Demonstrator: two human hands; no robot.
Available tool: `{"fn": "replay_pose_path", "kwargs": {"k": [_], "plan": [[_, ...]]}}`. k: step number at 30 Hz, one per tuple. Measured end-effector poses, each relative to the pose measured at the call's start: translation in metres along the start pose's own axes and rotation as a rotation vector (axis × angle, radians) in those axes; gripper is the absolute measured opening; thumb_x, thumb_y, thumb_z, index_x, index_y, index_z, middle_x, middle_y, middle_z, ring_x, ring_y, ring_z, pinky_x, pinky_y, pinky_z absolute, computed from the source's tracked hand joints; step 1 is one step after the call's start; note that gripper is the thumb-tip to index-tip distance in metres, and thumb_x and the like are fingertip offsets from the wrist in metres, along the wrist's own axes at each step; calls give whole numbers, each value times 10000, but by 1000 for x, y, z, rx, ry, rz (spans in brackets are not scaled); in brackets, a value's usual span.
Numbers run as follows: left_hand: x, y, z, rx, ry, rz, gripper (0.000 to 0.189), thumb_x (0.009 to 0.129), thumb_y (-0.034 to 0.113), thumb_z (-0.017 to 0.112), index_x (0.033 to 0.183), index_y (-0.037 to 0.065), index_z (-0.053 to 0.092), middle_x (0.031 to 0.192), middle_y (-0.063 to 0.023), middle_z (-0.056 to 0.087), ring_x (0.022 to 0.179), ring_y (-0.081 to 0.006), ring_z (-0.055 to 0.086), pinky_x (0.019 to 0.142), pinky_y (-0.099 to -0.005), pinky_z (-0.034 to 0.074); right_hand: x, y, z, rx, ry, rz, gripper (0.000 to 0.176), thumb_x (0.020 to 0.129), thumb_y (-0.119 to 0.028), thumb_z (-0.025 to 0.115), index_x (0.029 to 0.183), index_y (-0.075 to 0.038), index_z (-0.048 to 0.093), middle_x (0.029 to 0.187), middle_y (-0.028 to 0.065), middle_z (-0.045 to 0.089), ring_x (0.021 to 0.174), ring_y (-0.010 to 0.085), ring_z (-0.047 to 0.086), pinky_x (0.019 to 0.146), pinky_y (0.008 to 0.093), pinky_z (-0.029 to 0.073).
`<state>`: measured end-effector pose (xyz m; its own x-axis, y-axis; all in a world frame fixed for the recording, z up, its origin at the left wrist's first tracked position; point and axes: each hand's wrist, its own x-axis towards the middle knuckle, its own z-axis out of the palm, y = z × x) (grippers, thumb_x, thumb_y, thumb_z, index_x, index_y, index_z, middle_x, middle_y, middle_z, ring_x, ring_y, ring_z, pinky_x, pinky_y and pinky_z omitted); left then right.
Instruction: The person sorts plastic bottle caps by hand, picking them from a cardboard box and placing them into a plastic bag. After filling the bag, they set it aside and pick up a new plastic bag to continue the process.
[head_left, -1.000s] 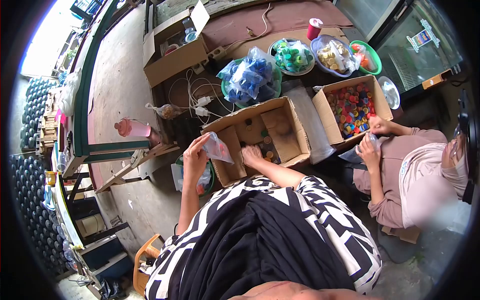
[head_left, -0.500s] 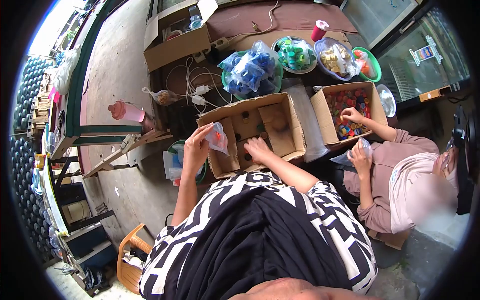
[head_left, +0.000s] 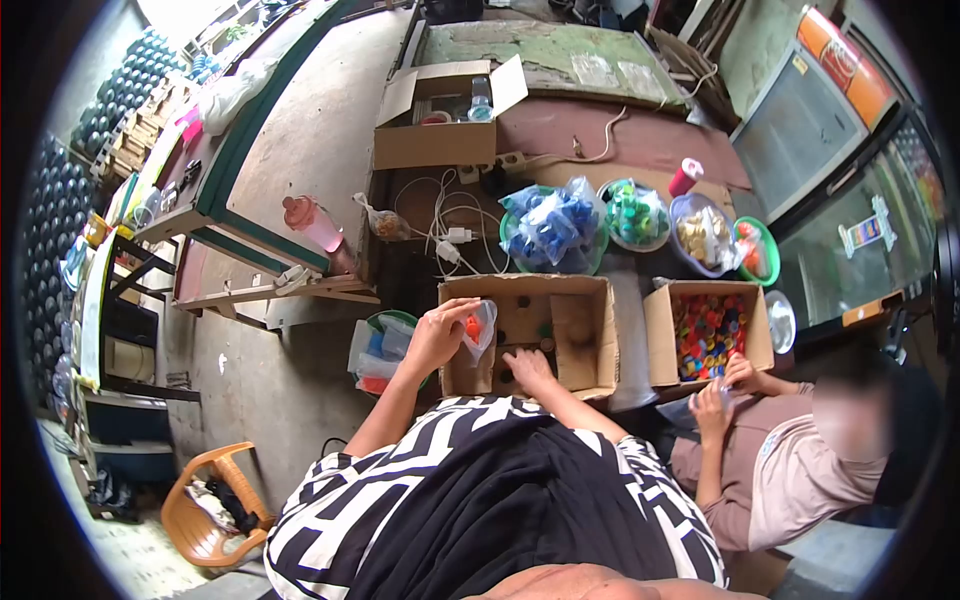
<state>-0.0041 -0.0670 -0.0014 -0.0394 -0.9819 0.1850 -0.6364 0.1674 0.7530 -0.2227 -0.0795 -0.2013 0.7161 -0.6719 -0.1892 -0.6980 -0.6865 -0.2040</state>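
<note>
My left hand (head_left: 446, 332) is closed on a clear plastic bag (head_left: 484, 336) with orange-red bottle caps in it, held above the left side of an open cardboard box (head_left: 586, 372). Down inside this box, my right hand (head_left: 530, 370) has its fingers curled toward the bottom; their tips are partly hidden, and whatever they pinch is too small to make out. A few dark caps lie scattered on the box floor near it, with a green cap (head_left: 546, 330) farther back.
At right, a person (head_left: 745, 450) handles a plastic bag beside a box of mixed caps (head_left: 712, 335). Bowls of bagged blue caps (head_left: 555, 225), green caps (head_left: 636, 213) and tan caps (head_left: 700, 240) stand behind. Left are a basket (head_left: 385, 350), white cables (head_left: 455, 236) and a pink bottle (head_left: 315, 223).
My view has tilted up and shifted, so the boxes appear lower. My hands stay at the same box. The other person's far hand has come from the caps to the bag.
</note>
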Motion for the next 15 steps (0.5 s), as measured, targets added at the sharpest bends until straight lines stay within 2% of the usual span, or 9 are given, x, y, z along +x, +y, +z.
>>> {"fn": "replay_pose_path", "kwargs": {"k": [4, 13, 15], "plan": [[1, 6, 4, -1, 5, 23, 387, 784, -32, 490, 1116, 75, 658, 1158, -87, 642, 988, -288, 637, 859, -350, 511, -1, 0, -2, 0, 14, -32, 361, 779, -106, 612, 1131, -136, 535, 951, 137, 608, 888, 298, 632, 761, 427, 454], [-4, 8, 8, 13, -28, -12, 392, 787, -12, 501, 1125, 104, 661, 1156, -79, 641, 966, -291, 638, 829, -357, 522, -6, 3, -8, 55, -13, 9, 424, 687, -207, 689, 1066, -119, 519, 881, 152, 591, 864, 319, 621, 751, 437, 430], [-4, 7, 8, 43, 5, 20, 393, 787, -10, 501, 1124, 110, 663, 1152, -77, 643, 968, -293, 637, 822, -359, 525, -2, 7, -9, 134, 124, 66, 449, 678, -248, 724, 1060, -131, 517, 893, 163, 589, 876, 336, 613, 768, 445, 423]]}}
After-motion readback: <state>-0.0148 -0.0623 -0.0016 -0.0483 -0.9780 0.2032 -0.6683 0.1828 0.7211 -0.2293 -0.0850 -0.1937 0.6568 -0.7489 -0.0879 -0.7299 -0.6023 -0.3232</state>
